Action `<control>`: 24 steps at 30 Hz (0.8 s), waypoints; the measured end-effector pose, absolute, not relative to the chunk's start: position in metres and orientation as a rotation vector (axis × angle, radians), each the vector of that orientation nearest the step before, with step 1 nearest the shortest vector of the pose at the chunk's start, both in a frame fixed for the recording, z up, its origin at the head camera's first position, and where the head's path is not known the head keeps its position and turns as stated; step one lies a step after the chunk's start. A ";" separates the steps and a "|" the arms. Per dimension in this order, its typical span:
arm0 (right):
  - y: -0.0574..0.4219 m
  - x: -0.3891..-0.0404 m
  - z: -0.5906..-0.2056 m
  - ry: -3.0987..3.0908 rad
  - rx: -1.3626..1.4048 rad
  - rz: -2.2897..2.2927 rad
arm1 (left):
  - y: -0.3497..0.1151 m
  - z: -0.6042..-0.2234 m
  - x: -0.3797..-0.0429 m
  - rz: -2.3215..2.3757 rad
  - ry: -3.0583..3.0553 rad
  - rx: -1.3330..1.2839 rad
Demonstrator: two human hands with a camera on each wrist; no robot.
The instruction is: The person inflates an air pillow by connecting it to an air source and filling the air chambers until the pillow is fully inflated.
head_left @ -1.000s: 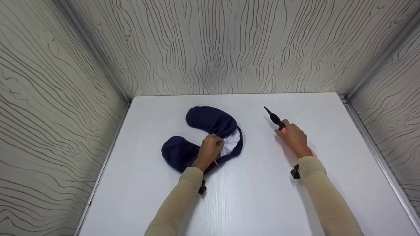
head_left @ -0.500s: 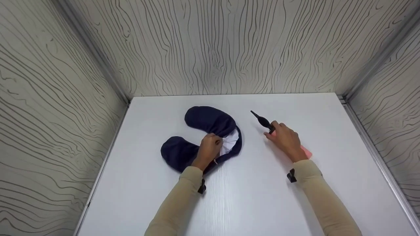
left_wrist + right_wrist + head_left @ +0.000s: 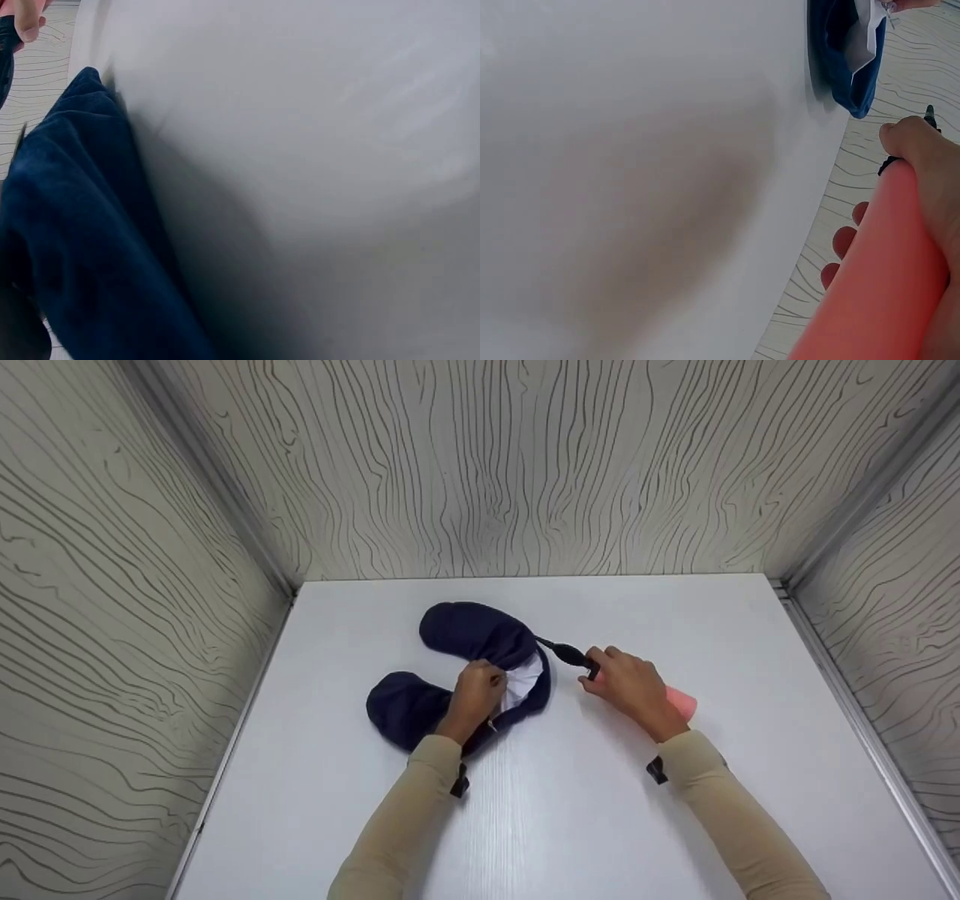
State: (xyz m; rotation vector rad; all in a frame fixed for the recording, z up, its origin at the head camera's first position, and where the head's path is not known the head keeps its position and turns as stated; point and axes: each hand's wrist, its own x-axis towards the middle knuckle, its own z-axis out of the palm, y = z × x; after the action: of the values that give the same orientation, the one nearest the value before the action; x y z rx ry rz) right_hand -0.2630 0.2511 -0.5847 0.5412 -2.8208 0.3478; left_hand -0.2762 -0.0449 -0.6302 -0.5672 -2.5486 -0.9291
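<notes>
A navy U-shaped neck pillow lies on the white table, its cover unzipped along the outer curve. White inner material shows in the gap, with a zip pull hanging near it. My left hand pinches the white inner part; a small clear piece shows at its fingertips in the right wrist view. My right hand grips a pink hand pump round its body. The pump's black bulb-shaped nozzle points left, its thin tip at the pillow's edge; whether they touch I cannot tell.
The white tabletop extends around the pillow and both forearms. Wood-patterned panels stand behind and at both sides, with metal rails along the side edges.
My right hand has moved left with the hand pump, bringing the nozzle tip from well right of the pillow up to its edge. My left hand has kept its pinch, nearly still.
</notes>
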 end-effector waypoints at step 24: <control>0.229 -0.248 -0.594 -2.752 0.821 0.235 | -0.046 -0.631 -0.281 -0.917 -2.555 -0.576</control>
State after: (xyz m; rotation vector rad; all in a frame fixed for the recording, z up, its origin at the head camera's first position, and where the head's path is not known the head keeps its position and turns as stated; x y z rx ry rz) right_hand -0.2477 0.2292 -0.5943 0.8212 -2.7516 0.2350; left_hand -0.2811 -0.0464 -0.6314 -0.5762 -2.5547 -0.9171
